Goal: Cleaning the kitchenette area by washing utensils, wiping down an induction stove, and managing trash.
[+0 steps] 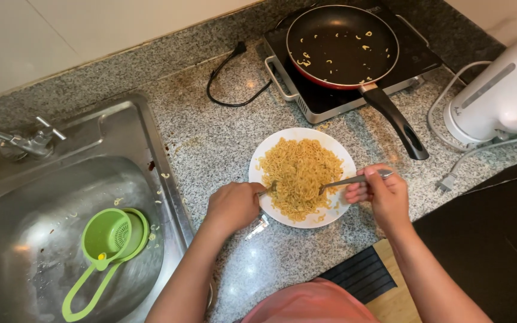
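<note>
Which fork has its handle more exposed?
The metal fork in the right hand: its long silver handle shows fully, while the left hand hides nearly all of its fork.

Bright, even light from above. Shiny white spots on the steel sink [121, 128] and on the granite counter [210, 137]. Small glare on the black pan [342, 45]. Soft dark shadows under both arms and beside the white plate [258, 161]. Sharp in the middle, noodles [299, 173] easy to see. Bent, stretched lines near the edges. Lower right corner very dark.
</note>
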